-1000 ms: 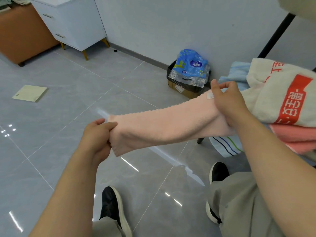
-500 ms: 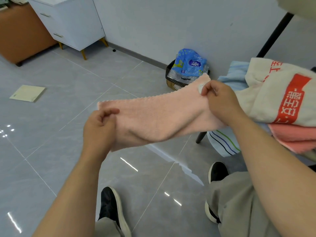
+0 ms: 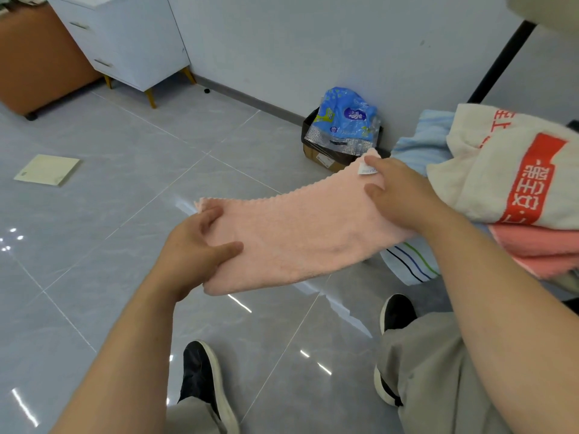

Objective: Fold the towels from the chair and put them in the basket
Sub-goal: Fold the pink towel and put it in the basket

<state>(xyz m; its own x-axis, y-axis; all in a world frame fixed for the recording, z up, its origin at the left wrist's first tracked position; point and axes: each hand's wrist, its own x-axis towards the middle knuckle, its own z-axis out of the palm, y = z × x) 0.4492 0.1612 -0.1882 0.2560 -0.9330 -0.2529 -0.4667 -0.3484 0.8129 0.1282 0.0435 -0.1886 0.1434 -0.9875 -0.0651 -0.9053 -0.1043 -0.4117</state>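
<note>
A pale pink towel (image 3: 300, 236) is stretched flat in the air between my hands, above the floor. My left hand (image 3: 194, 245) holds its left end, thumb on top and fingers underneath. My right hand (image 3: 401, 195) grips the right end near a small white label. On the chair at the right lies a pile of towels: a cream one with red print (image 3: 507, 170) on top, a light blue one (image 3: 423, 142) behind it, coral pink ones (image 3: 542, 249) beneath, and a striped one (image 3: 407, 261) hanging down. No basket is in view.
A cardboard box with a blue plastic bag (image 3: 341, 126) stands against the wall behind the towel. A white cabinet (image 3: 125, 42) and a brown unit (image 3: 40, 57) stand at the far left. A pale square sheet (image 3: 47, 169) lies on the grey tiled floor. My shoes (image 3: 203, 380) are below.
The towel has gone from a bunched, narrow strip to a wider flat sheet. My left hand has shifted right and changed its hold, the thumb now on top. My right hand stayed near the chair.
</note>
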